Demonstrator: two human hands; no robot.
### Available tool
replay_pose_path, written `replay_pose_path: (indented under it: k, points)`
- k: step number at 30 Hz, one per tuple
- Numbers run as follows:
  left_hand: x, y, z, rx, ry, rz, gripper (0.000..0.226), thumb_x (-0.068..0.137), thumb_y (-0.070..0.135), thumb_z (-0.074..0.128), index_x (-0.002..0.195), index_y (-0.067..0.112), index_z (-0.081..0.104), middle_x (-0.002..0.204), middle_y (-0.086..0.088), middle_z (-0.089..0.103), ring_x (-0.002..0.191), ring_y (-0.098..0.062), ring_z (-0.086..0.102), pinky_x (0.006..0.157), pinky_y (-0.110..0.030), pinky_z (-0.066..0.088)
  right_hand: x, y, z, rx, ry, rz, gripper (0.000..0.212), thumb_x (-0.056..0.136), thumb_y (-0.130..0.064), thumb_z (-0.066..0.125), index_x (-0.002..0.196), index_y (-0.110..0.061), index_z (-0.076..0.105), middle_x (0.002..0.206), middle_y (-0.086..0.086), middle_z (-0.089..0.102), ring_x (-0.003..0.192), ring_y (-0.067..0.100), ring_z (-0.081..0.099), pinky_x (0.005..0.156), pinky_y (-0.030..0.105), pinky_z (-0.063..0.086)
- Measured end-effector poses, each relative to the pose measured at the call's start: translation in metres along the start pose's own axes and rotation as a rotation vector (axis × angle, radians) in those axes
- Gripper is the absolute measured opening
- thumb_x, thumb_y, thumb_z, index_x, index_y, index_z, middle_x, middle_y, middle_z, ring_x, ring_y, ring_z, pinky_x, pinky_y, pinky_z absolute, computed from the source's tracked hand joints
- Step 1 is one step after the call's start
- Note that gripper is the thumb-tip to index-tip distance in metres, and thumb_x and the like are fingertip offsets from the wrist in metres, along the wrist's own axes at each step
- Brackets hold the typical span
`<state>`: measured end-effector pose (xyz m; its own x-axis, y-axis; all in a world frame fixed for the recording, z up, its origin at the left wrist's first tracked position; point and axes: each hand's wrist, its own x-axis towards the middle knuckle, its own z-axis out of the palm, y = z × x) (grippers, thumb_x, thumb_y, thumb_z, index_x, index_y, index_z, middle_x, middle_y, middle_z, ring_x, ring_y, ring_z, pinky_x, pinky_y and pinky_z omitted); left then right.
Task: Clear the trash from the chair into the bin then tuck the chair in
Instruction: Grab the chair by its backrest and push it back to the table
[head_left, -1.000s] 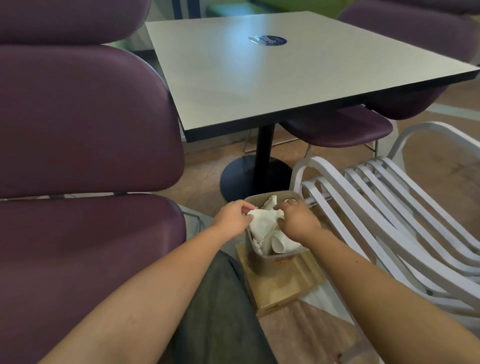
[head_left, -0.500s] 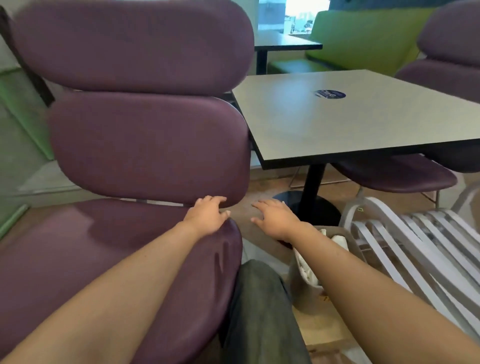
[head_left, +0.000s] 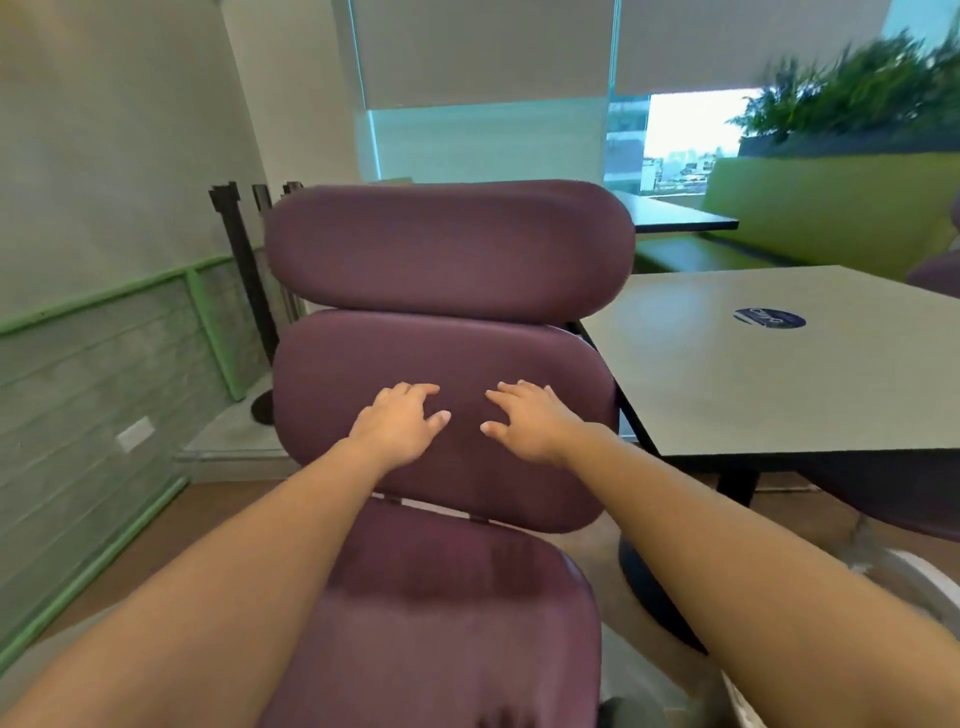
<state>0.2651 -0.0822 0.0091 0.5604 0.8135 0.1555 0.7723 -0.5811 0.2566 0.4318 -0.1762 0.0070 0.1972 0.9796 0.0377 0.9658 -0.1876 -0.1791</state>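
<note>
grey table (head_left: 769, 374) beside purple chair (head_left: 447, 249), left hand (head_left: 397, 423) and right hand (head_left: 527, 418) spread, empty

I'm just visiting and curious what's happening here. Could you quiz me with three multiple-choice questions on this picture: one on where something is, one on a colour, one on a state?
1. Where are both hands?
A. on the table
B. on the chair's lower back cushion
C. in a bin

2. What colour is the chair?
A. purple
B. white
C. green

3. What do the hands hold?
A. paper trash
B. a cup
C. nothing

Answers:
1 B: the left hand and right hand lie on the lower back cushion of the chair, left of the table.
2 A: its cushions are purple.
3 C: fingers are spread, with nothing in them.
</note>
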Motion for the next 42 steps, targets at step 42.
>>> replay_pose_path:
  k: [42]
  points:
    - [0.376,0.024,-0.160,0.073,0.033,0.284,0.067,0.082,0.080,0.020,0.122,0.036,0.052,0.128,0.009,0.053,0.128,-0.016,0.039,0.114,-0.046,0.010,0.258,0.053,-0.224,-0.185,0.216,0.252,0.060,0.100,-0.055,0.022,0.151,-0.025,0.024,0.143,0.002,0.044,0.127,0.025,0.040,0.102,0.041,0.029]
